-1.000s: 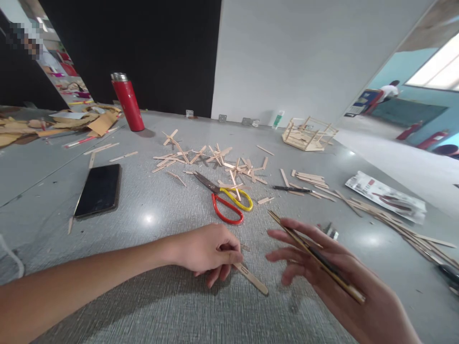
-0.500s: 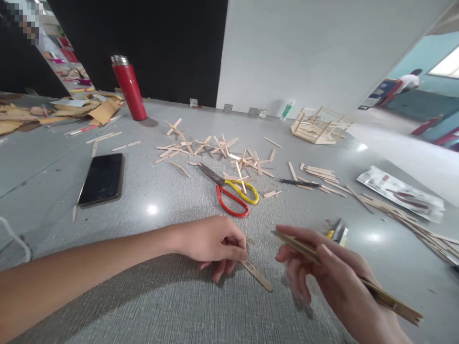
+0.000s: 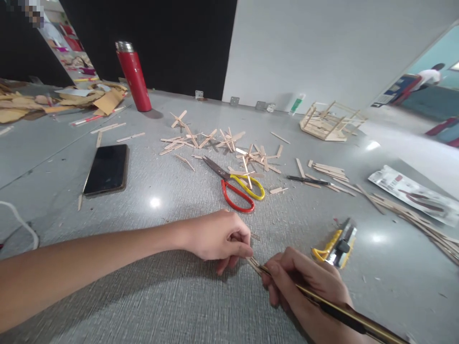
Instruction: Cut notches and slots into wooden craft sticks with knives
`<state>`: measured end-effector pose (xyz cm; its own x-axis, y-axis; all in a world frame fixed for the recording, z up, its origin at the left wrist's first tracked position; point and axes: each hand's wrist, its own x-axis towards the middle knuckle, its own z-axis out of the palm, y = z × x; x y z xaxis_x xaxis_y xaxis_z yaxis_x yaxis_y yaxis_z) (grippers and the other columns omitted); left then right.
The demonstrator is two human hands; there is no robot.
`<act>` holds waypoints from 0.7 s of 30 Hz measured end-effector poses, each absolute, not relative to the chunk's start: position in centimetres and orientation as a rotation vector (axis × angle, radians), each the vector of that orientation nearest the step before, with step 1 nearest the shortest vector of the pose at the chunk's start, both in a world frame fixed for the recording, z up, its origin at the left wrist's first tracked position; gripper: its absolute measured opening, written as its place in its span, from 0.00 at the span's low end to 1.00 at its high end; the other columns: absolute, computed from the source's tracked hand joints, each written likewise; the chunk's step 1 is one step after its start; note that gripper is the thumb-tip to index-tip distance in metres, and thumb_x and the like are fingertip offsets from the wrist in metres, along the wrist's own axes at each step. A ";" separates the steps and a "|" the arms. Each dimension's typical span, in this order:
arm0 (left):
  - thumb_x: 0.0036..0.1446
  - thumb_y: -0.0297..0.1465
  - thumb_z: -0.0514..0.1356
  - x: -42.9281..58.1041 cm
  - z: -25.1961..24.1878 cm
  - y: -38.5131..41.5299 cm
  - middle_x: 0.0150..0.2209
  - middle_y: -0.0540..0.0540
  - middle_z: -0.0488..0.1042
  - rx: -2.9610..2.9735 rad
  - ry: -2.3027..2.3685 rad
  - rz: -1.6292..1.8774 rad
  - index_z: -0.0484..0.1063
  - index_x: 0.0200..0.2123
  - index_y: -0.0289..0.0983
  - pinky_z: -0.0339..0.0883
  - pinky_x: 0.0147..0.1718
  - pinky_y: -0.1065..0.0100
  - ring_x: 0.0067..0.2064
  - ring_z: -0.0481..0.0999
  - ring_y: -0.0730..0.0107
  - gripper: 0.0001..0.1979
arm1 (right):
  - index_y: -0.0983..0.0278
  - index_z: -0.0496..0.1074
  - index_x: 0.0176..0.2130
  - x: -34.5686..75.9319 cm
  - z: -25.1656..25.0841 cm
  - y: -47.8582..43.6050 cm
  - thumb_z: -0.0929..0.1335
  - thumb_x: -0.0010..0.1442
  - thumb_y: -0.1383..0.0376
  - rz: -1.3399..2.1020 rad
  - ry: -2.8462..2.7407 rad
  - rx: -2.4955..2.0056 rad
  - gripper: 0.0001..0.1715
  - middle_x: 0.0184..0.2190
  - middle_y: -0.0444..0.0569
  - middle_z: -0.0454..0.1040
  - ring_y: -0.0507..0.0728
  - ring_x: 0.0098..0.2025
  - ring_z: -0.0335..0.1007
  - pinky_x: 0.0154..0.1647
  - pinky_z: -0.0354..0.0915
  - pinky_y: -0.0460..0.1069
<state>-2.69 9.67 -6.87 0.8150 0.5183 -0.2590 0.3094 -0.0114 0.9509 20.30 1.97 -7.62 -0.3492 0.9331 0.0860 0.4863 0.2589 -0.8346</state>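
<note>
My left hand (image 3: 218, 240) is closed, pinching a short wooden craft stick (image 3: 253, 263) between thumb and fingers just above the table. In my right hand (image 3: 304, 282) is a slim gold-and-black pen-like tool (image 3: 339, 310), gripped like a pencil. Its tip meets the craft stick close to my left fingertips; the stick's far end is hidden by my right fingers. Beyond my left hand lie scissors (image 3: 237, 187) with one red and one yellow handle. A yellow box cutter (image 3: 337, 243) rests just past my right hand.
Loose craft sticks (image 3: 225, 140) are scattered mid-table. A phone (image 3: 106, 169) and a red flask (image 3: 134, 79) stand to the left. Farther right are a small stick frame (image 3: 324, 131), a black-handled knife (image 3: 308, 180), a white packet (image 3: 412, 193) and long wooden strips (image 3: 412, 217).
My right hand has turned and moved down and left, bringing the pen-like tool's tip to the craft stick. The left hand keeps its pinch. The view has shifted slightly.
</note>
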 end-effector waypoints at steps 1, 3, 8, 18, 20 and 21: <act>0.67 0.33 0.60 -2.7 -6.7 9.6 0.23 0.54 0.74 1.631 0.678 0.187 0.68 0.27 0.37 0.64 0.24 0.76 0.19 0.74 0.80 0.14 | 0.59 0.66 0.27 20.3 -7.9 2.1 0.66 0.73 0.58 0.927 -2.001 -1.260 0.22 0.16 0.41 0.74 0.50 0.18 0.69 0.21 0.64 0.44; 0.67 0.32 0.60 -2.6 -6.5 9.6 0.23 0.54 0.74 1.666 0.698 0.183 0.68 0.27 0.37 0.65 0.24 0.76 0.19 0.73 0.80 0.14 | 0.59 0.67 0.28 20.3 -8.2 2.3 0.65 0.74 0.59 0.875 -2.067 -1.250 0.21 0.16 0.39 0.73 0.49 0.17 0.68 0.21 0.63 0.44; 0.67 0.31 0.59 -2.6 -6.2 9.5 0.21 0.55 0.72 1.690 0.717 0.179 0.68 0.26 0.37 0.64 0.25 0.76 0.18 0.73 0.80 0.15 | 0.59 0.67 0.28 20.1 -8.4 2.3 0.65 0.74 0.59 0.865 -2.050 -1.278 0.21 0.15 0.38 0.73 0.49 0.16 0.66 0.20 0.62 0.44; 0.67 0.30 0.59 -2.5 -6.3 9.5 0.21 0.54 0.72 1.713 0.718 0.176 0.67 0.25 0.37 0.64 0.25 0.75 0.18 0.71 0.80 0.15 | 0.59 0.66 0.28 19.9 -8.5 2.4 0.66 0.74 0.58 0.887 -2.044 -1.308 0.21 0.15 0.36 0.67 0.48 0.16 0.60 0.19 0.57 0.44; 0.67 0.31 0.59 -2.6 -6.3 9.6 0.21 0.54 0.72 1.713 0.713 0.171 0.68 0.25 0.37 0.64 0.25 0.75 0.19 0.72 0.79 0.15 | 0.59 0.64 0.28 20.0 -8.6 2.5 0.66 0.74 0.59 0.816 -2.095 -1.266 0.21 0.17 0.35 0.63 0.47 0.18 0.55 0.19 0.55 0.44; 0.67 0.31 0.59 -2.6 -6.4 9.6 0.21 0.54 0.72 1.714 0.711 0.168 0.68 0.26 0.37 0.64 0.25 0.75 0.19 0.72 0.79 0.15 | 0.59 0.64 0.28 20.0 -8.6 2.5 0.66 0.74 0.60 0.777 -2.131 -1.240 0.20 0.18 0.35 0.61 0.48 0.19 0.54 0.20 0.54 0.44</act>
<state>-2.58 9.63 -6.39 0.8020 0.5387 -0.2583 0.3656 -0.1007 0.9253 20.00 2.54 -8.56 -0.4238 0.8899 0.1689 0.5725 0.4077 -0.7114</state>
